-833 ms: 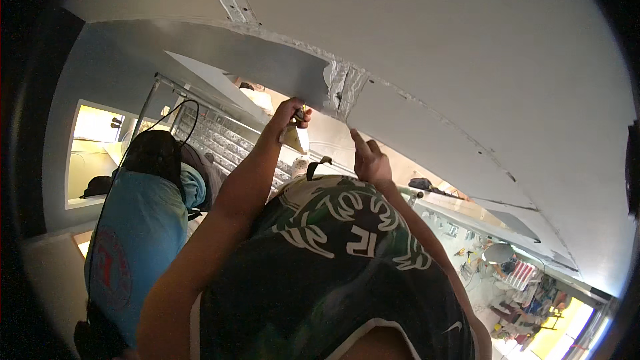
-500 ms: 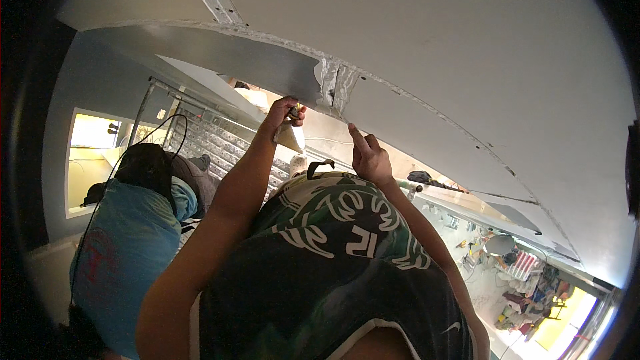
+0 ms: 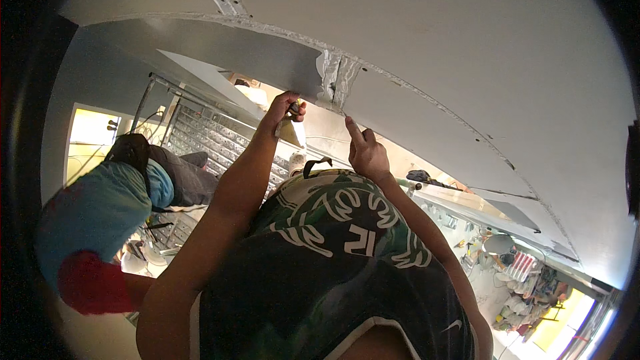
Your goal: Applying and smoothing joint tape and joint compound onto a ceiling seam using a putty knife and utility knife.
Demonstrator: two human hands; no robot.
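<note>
My left hand (image 3: 287,112) is raised below the edge of the grey panel (image 3: 280,53). Its fingers are curled round a small greyish thing with a touch of yellow (image 3: 295,107), whose kind I cannot make out. Beside my wrist a pale, tapering shape (image 3: 291,133) hangs; whether it belongs to the held thing is unclear. My right hand (image 3: 368,155) points upward, its index finger stretched to the lower edge of a whitish, compound-smeared joint (image 3: 340,83) between panels. The other fingers are bent, and nothing shows in them.
At the left a person in a blue shirt (image 3: 100,203) and red headwear (image 3: 93,283) bends over close to my left arm. Metal scaffolding (image 3: 207,140) stands behind. A pale ceiling panel (image 3: 467,33) spans overhead. Bags and tools (image 3: 527,280) lie far below at the right.
My right fingertip has shifted slightly up and left along the joint's lower edge. My left hand stays nearly in place. The person in blue has bent lower, bringing the red headwear into sight.
</note>
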